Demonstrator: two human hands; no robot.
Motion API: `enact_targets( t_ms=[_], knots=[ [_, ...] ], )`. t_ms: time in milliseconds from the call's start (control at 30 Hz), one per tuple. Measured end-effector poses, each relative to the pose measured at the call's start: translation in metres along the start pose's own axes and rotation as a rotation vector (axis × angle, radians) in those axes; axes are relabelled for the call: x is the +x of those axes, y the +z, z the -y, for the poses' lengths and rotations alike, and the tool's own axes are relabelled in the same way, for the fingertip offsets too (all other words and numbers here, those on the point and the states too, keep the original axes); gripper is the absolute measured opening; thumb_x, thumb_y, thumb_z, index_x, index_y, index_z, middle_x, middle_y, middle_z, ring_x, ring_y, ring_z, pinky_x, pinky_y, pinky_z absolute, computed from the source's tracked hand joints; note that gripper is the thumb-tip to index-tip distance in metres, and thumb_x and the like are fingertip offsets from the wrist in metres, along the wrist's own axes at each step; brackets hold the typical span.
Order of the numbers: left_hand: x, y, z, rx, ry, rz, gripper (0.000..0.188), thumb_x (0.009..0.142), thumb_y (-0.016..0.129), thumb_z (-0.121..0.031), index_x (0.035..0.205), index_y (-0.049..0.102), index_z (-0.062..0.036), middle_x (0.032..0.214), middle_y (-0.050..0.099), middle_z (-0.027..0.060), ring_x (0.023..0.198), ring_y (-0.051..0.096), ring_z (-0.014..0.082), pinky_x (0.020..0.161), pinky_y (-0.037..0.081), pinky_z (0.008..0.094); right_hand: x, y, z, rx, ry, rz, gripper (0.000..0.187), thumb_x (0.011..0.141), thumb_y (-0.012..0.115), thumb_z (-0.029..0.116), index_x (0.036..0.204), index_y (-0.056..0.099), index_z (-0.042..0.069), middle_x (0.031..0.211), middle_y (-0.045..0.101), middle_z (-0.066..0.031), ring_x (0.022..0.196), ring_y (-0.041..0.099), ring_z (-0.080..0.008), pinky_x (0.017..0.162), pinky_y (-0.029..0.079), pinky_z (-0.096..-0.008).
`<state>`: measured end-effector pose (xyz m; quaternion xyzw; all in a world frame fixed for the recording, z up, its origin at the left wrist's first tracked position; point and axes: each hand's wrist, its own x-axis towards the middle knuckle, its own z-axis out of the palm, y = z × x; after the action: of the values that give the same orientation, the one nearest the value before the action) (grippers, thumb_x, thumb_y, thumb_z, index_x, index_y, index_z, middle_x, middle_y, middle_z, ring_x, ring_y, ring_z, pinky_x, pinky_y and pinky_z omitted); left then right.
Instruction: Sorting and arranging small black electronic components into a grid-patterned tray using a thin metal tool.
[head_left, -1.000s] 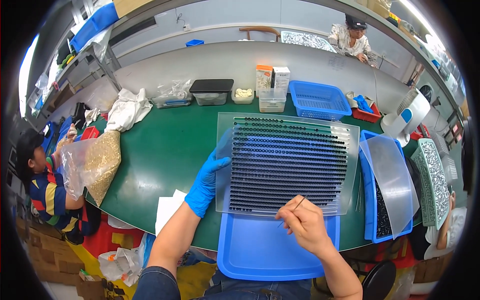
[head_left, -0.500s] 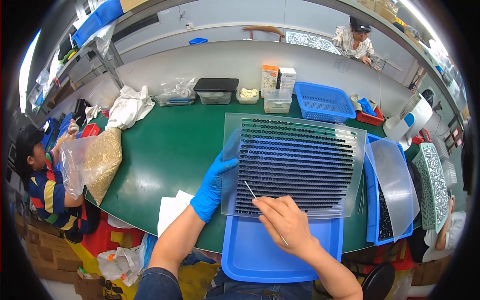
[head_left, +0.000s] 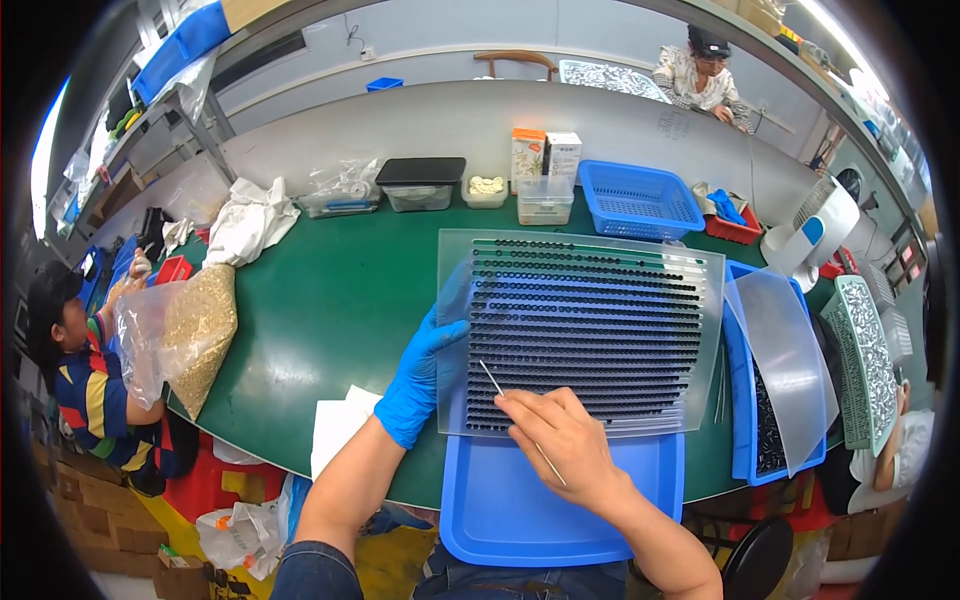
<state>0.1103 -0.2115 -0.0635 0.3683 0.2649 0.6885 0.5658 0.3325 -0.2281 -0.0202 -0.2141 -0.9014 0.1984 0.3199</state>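
One panel [head_left: 706, 322], left edge clasped by the left hand [head_left: 418, 375], lies under the right hand [head_left: 560, 438] pinching a rod [head_left: 491, 378].

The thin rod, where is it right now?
In the head view, the thin rod is in the right hand, its tip over the left part of the clear plate.

A workshop, with green workbench [head_left: 300, 330], basket [head_left: 853, 400] of small metallic pieces [head_left: 873, 350] and co-workers [head_left: 92, 390] nearby.
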Motion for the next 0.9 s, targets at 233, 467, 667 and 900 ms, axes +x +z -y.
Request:
enact_targets(
  t_ms=[233,467,667,900],
  knots=[
    [-0.001,-0.009,0.002,0.032,0.031,-0.045,0.091,0.074,0.072,-0.016,0.154,0.028,-0.0086,0.154,0.038,0.0109,0.139,0.039,0.0276,0.117,0.031,0.0396,-0.029,-0.076,-0.065,-0.206,0.352,-0.614,0.032,0.104,0.039,0.011,0.123,0.061,0.000,0.114,0.062,-0.0129,0.092,0.055,-0.0209,0.084,0.045,-0.0309],
    [-0.003,-0.003,0.002,0.097,0.019,-0.093,0.087,0.076,0.070,-0.021,0.153,0.032,-0.0074,0.154,0.039,0.0101,0.142,0.035,0.0251,0.118,0.025,0.0374,-0.069,-0.077,-0.142,-0.092,0.649,-0.629,0.037,0.105,0.041,0.019,0.132,0.054,-0.002,0.123,0.063,-0.0119,0.091,0.061,-0.0157,0.076,0.051,-0.0289],
    [-0.004,-0.004,0.004,0.014,-0.015,-0.096,0.087,0.075,0.070,-0.019,0.152,0.032,-0.0055,0.153,0.039,0.0114,0.141,0.036,0.0246,0.119,0.026,0.0376,-0.056,-0.074,-0.142,0.184,0.711,-0.657,0.034,0.106,0.042,0.019,0.130,0.056,-0.001,0.105,0.066,-0.0044,0.064,0.048,-0.0042,0.052,0.043,-0.0204],
    [0.000,-0.024,-0.002,0.103,0.027,-0.113,0.082,0.081,0.065,-0.024,0.153,0.029,-0.0063,0.153,0.038,0.0128,0.139,0.040,0.0289,0.117,0.030,0.0417,-0.053,-0.061,-0.134,0.197,0.660,-0.675,0.034,0.105,0.042,0.018,0.129,0.056,-0.002,0.100,0.064,-0.0046,0.063,0.046,-0.0043,0.051,0.040,-0.0202]
  ],
)
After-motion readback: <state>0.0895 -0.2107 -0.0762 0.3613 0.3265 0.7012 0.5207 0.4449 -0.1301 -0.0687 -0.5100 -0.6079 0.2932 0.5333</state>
